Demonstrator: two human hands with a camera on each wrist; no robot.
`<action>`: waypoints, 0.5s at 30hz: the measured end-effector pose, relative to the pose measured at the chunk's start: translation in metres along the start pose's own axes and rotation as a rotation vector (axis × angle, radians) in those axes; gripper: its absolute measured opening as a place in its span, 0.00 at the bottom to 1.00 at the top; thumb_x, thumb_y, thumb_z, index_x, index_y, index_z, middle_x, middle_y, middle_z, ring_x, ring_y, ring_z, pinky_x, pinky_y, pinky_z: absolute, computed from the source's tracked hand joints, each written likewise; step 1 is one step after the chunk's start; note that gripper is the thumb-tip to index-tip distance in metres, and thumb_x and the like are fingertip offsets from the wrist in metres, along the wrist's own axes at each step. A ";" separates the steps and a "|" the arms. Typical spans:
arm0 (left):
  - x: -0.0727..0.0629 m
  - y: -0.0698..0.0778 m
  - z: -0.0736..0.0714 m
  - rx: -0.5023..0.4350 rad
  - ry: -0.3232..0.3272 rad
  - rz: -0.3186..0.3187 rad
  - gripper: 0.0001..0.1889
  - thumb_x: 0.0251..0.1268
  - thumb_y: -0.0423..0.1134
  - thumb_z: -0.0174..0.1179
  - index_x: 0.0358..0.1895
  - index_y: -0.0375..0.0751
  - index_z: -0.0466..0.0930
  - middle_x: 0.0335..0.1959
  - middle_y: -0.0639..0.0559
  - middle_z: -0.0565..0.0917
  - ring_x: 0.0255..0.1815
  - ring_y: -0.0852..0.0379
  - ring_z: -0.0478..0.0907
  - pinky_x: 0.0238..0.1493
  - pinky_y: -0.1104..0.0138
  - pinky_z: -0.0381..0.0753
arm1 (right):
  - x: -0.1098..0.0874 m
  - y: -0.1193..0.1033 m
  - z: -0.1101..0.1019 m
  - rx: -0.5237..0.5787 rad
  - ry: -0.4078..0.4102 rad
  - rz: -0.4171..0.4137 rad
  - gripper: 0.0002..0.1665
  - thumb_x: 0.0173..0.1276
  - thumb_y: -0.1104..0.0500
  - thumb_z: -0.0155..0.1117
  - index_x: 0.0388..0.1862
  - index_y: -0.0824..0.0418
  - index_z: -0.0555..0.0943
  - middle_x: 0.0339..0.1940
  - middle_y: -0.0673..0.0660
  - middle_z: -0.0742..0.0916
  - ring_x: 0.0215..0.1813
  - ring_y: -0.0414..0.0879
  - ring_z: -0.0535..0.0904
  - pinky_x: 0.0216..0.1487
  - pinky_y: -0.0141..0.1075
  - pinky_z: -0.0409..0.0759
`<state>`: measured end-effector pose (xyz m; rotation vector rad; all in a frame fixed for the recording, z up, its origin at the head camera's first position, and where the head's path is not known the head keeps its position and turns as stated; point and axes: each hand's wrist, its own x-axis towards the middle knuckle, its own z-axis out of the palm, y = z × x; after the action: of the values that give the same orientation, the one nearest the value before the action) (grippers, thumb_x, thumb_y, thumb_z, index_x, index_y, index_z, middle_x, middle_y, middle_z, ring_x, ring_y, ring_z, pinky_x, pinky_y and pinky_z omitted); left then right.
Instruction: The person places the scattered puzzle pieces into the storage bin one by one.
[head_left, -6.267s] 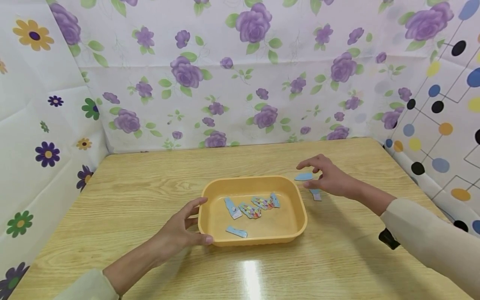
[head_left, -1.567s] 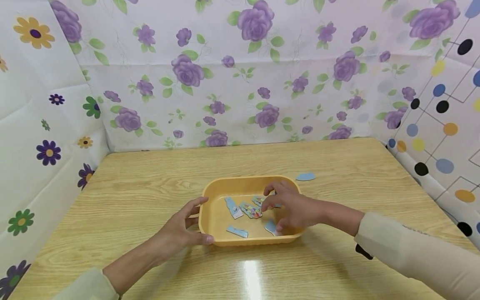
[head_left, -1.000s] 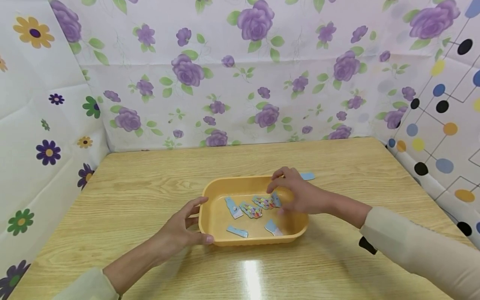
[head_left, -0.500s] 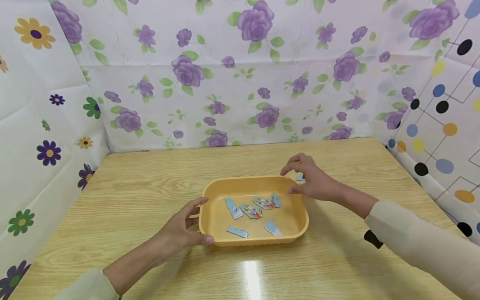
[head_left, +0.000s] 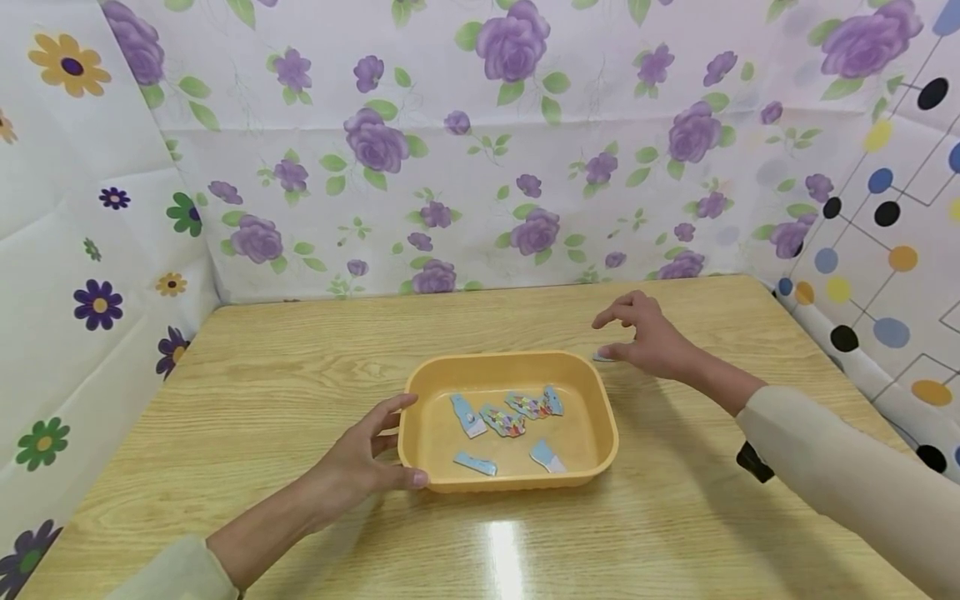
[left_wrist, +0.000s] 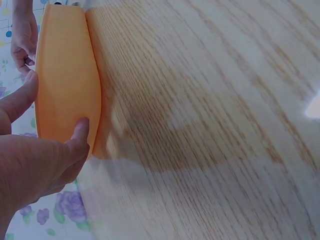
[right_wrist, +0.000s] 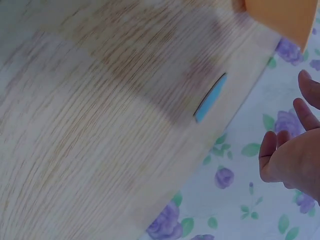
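A yellow plastic tray [head_left: 517,481] stands on the table, with several flat printed puzzle pieces lying in it. Among them are a colourful piece [head_left: 502,422] in the middle, a blue strip [head_left: 475,463] near the front and a blue-and-white piece [head_left: 547,457] at front right. My left hand [head_left: 352,458] holds the tray's left end, thumb at the front rim and fingers against the left side. Beyond the tray's right back corner, my right hand [head_left: 654,340] hovers with bent, spread fingers and nothing between them. Below it a blue piece [right_wrist: 210,98] lies on the table, mostly hidden in the head view.
The wood-grain table [head_left: 300,367] runs back to a flowered cloth [head_left: 450,167]. Patterned cloths also hang at left and right. A small black object [head_left: 754,462] shows beside the right sleeve [head_left: 832,483].
The right hand has put a blue-and-white piece from the table into the tray's front right, then moved back right to the remaining blue piece. The left hand and tray have stayed put.
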<state>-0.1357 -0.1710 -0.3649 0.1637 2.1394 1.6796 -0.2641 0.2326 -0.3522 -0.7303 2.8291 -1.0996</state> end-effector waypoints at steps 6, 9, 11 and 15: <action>0.000 0.000 0.000 -0.001 0.001 0.001 0.52 0.47 0.36 0.76 0.75 0.51 0.52 0.72 0.37 0.56 0.70 0.35 0.59 0.56 0.54 0.79 | 0.001 0.014 -0.007 0.008 -0.004 0.030 0.19 0.64 0.63 0.68 0.53 0.66 0.79 0.56 0.68 0.67 0.59 0.66 0.58 0.57 0.61 0.66; 0.000 0.000 0.000 0.000 0.002 -0.002 0.52 0.47 0.36 0.76 0.75 0.51 0.52 0.72 0.37 0.56 0.70 0.35 0.59 0.56 0.53 0.79 | 0.002 0.019 -0.009 -0.004 -0.015 0.060 0.20 0.63 0.63 0.68 0.54 0.67 0.78 0.56 0.69 0.67 0.59 0.66 0.58 0.56 0.60 0.67; 0.000 0.000 -0.001 -0.001 0.000 -0.001 0.52 0.47 0.36 0.76 0.75 0.51 0.51 0.72 0.37 0.56 0.70 0.34 0.59 0.56 0.53 0.78 | 0.003 0.023 -0.010 -0.013 -0.034 0.082 0.22 0.63 0.64 0.68 0.55 0.68 0.77 0.56 0.70 0.66 0.58 0.67 0.59 0.55 0.59 0.68; -0.001 0.000 0.000 -0.004 -0.009 0.005 0.52 0.47 0.36 0.76 0.75 0.50 0.51 0.72 0.36 0.56 0.69 0.33 0.59 0.56 0.52 0.78 | 0.004 0.030 -0.010 -0.030 -0.090 0.123 0.24 0.62 0.65 0.69 0.57 0.67 0.76 0.57 0.71 0.65 0.56 0.68 0.60 0.52 0.58 0.69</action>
<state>-0.1354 -0.1713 -0.3644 0.1756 2.1307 1.6819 -0.2823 0.2564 -0.3628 -0.5829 2.7782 -0.9825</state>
